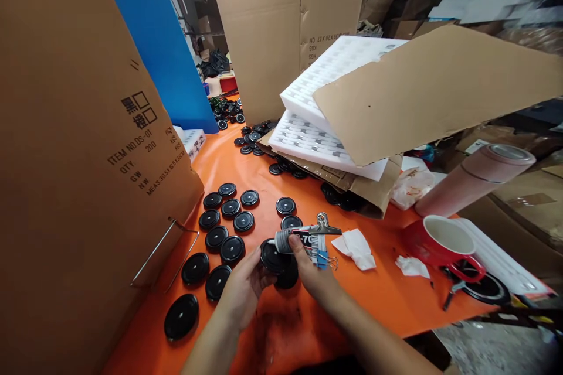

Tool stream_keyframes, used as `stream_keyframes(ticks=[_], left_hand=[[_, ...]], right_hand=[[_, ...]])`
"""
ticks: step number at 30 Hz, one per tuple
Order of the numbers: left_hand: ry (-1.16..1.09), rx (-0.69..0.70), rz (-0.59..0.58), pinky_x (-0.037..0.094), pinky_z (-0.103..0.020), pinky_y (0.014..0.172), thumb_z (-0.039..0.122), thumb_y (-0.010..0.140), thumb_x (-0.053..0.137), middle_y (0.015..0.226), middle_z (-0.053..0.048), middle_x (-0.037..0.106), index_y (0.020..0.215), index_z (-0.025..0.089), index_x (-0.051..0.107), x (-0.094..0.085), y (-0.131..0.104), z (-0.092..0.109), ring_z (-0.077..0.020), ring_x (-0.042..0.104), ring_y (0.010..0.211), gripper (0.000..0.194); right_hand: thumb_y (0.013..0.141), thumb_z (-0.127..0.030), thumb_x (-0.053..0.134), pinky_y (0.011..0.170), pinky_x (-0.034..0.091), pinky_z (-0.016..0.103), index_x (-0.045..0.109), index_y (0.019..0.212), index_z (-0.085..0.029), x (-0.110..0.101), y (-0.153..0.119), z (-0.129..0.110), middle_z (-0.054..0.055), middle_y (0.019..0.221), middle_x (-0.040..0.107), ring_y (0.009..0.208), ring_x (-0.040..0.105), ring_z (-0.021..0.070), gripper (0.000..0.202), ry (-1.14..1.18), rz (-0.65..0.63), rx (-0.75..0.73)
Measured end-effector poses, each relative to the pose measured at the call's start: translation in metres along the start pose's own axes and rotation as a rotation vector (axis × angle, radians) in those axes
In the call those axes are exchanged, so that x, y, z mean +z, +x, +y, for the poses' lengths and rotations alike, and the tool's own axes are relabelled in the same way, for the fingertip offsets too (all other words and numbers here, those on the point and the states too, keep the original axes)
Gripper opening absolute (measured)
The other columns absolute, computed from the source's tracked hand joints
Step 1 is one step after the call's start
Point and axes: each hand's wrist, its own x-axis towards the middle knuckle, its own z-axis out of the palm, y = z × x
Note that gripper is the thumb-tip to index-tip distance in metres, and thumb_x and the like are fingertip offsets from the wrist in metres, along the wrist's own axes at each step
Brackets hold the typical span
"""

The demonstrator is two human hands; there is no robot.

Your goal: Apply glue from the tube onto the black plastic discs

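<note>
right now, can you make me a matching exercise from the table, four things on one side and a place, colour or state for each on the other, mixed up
Things
1. labelled tube
2. pale-rimmed mug
3. tall flask
4. loose cardboard sheet

Places, colours, states
a. pink, standing just beyond the mug
b. resting on the white foam trays
c. red outside
d. in the right hand, its tip over the black disc in the left hand

Right pairs: 1-d, 2-c, 3-a, 4-b
</note>
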Motion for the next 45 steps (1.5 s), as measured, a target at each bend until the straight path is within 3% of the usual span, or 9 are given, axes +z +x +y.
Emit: stream_keyframes(ticks=[6, 10, 17, 21, 24, 27, 30, 35, 45], left_hand=[[-0.088, -0.038, -0.095, 0.051, -0.024, 0.076, 0.023, 0.081, 0.055, 0.1, -0.006, 0.067, 0.099, 0.016, 0.066, 0.001, -0.004, 0.007, -0.0142, 0.062, 0.084, 0.022], [-0.101, -0.065, 0.013, 0.052, -0.02, 0.068, 0.03, 0.085, 0.053, 0.096, -0.006, 0.068, 0.098, 0.017, 0.066, 0.002, -0.002, 0.005, -0.0116, 0.063, 0.077, 0.022], [0.002, -0.063, -0.122, 0.053, -0.021, 0.064, 0.02, 0.076, 0.065, 0.097, -0.006, 0.067, 0.111, 0.018, 0.059, 0.0, -0.008, 0.007, -0.0118, 0.064, 0.072, 0.036], [-0.051, -0.056, -0.095, 0.053, -0.023, 0.074, 0.028, 0.08, 0.06, 0.101, -0.006, 0.066, 0.108, 0.019, 0.06, 0.001, -0.007, 0.005, -0.0119, 0.064, 0.078, 0.03], [-0.046, -0.064, -0.063, 0.053, -0.022, 0.072, 0.033, 0.082, 0.057, 0.098, -0.006, 0.067, 0.106, 0.019, 0.061, 0.001, -0.006, 0.003, -0.0119, 0.063, 0.079, 0.028], [-0.022, -0.053, -0.108, 0.052, -0.021, 0.069, 0.027, 0.081, 0.059, 0.095, -0.005, 0.066, 0.106, 0.019, 0.061, 0.0, -0.007, 0.002, -0.0115, 0.062, 0.077, 0.026], [-0.047, -0.043, -0.148, 0.051, -0.024, 0.077, 0.02, 0.08, 0.06, 0.1, -0.006, 0.065, 0.106, 0.018, 0.061, 0.001, -0.007, 0.003, -0.0122, 0.062, 0.081, 0.026], [-0.054, -0.052, -0.082, 0.051, -0.026, 0.08, 0.034, 0.084, 0.055, 0.103, -0.006, 0.065, 0.108, 0.019, 0.059, 0.003, -0.004, 0.0, -0.0139, 0.062, 0.087, 0.029], [0.09, 0.067, 0.008, 0.051, -0.022, 0.066, 0.027, 0.072, 0.069, 0.095, -0.003, 0.062, 0.107, 0.021, 0.058, 0.003, -0.008, -0.001, -0.0091, 0.06, 0.071, 0.037]], right_hand=[[0.078, -0.044, 0.059, 0.089, 0.045, 0.039, 0.062, 0.095, -0.022, 0.002, -0.003, -0.001, 0.006, 0.097, 0.067, 0.096, 0.061, 0.0231, 0.028, 0.047, 0.008, 0.01], [0.078, -0.045, 0.058, 0.088, 0.046, 0.037, 0.062, 0.095, -0.02, 0.002, -0.006, -0.001, 0.007, 0.098, 0.067, 0.094, 0.062, 0.0222, 0.03, 0.058, -0.031, 0.004], [0.076, -0.047, 0.059, 0.091, 0.044, 0.037, 0.064, 0.09, -0.02, -0.001, -0.005, -0.006, 0.007, 0.097, 0.067, 0.094, 0.061, 0.0224, 0.031, 0.012, -0.005, -0.031], [0.077, -0.047, 0.058, 0.089, 0.045, 0.039, 0.063, 0.095, -0.022, 0.001, -0.005, -0.004, 0.006, 0.095, 0.068, 0.094, 0.061, 0.023, 0.031, 0.04, 0.005, 0.016], [0.078, -0.047, 0.057, 0.086, 0.047, 0.038, 0.063, 0.095, -0.021, 0.001, -0.005, 0.001, 0.006, 0.094, 0.068, 0.089, 0.062, 0.0225, 0.031, 0.066, -0.008, 0.036], [0.079, -0.047, 0.057, 0.084, 0.048, 0.037, 0.063, 0.092, -0.02, 0.0, -0.004, 0.003, 0.006, 0.092, 0.068, 0.087, 0.063, 0.0224, 0.03, 0.078, -0.023, 0.045], [0.078, -0.047, 0.057, 0.083, 0.049, 0.037, 0.064, 0.092, -0.02, 0.001, -0.003, 0.003, 0.006, 0.091, 0.068, 0.087, 0.063, 0.0225, 0.031, 0.105, -0.022, 0.074], [0.078, -0.046, 0.056, 0.082, 0.049, 0.037, 0.064, 0.092, -0.02, 0.002, -0.001, -0.001, 0.006, 0.089, 0.068, 0.084, 0.063, 0.0217, 0.031, 0.11, -0.043, 0.061], [0.08, -0.046, 0.055, 0.079, 0.048, 0.037, 0.064, 0.086, -0.019, -0.009, 0.003, 0.003, 0.007, 0.085, 0.069, 0.082, 0.063, 0.0231, 0.029, -0.17, 0.044, -0.106]])
